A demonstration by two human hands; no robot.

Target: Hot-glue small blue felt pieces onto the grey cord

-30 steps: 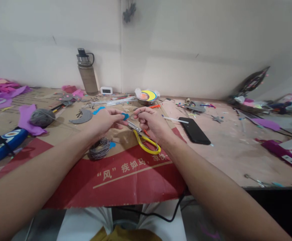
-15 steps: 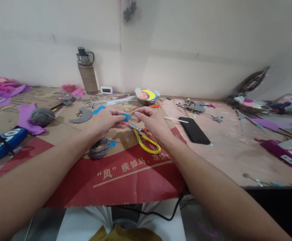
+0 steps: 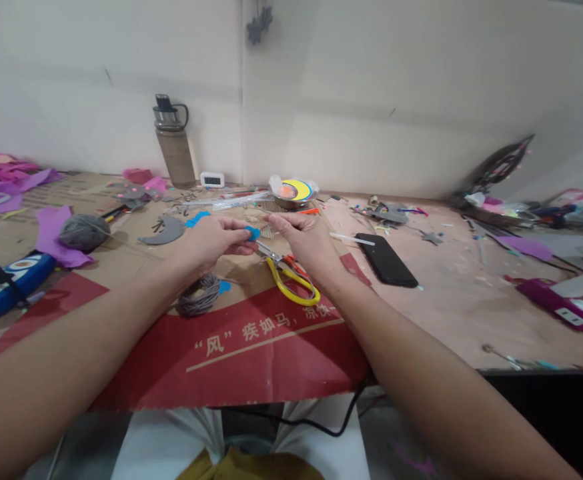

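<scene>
Between the thumb and fingers of my left hand (image 3: 221, 241) is a small blue piece (image 3: 252, 233). Just to its right, my right hand (image 3: 299, 235) is pinched closed; what its fingertips hold is too small to make out. Below the hands lie yellow-handled scissors (image 3: 294, 283), their blades reaching toward the blue piece, with an orange-handled tool (image 3: 295, 265) beside them. A coil of grey yarn (image 3: 199, 295) rests under my left wrist, next to another blue piece (image 3: 225, 287). A grey felt moon (image 3: 163, 231) sits left of my left hand.
A bottle (image 3: 175, 150) and a white timer (image 3: 212, 179) stand at the back. Behind my hands is a metal bowl (image 3: 294, 200). A black phone (image 3: 386, 260) lies to the right. Grey yarn ball (image 3: 84, 231) and blue tape-like object (image 3: 14, 287) are at left.
My right hand's fingertips have shifted slightly, with the thumb now lying closer against the fingers. My left hand stays in place on the blue piece.
</scene>
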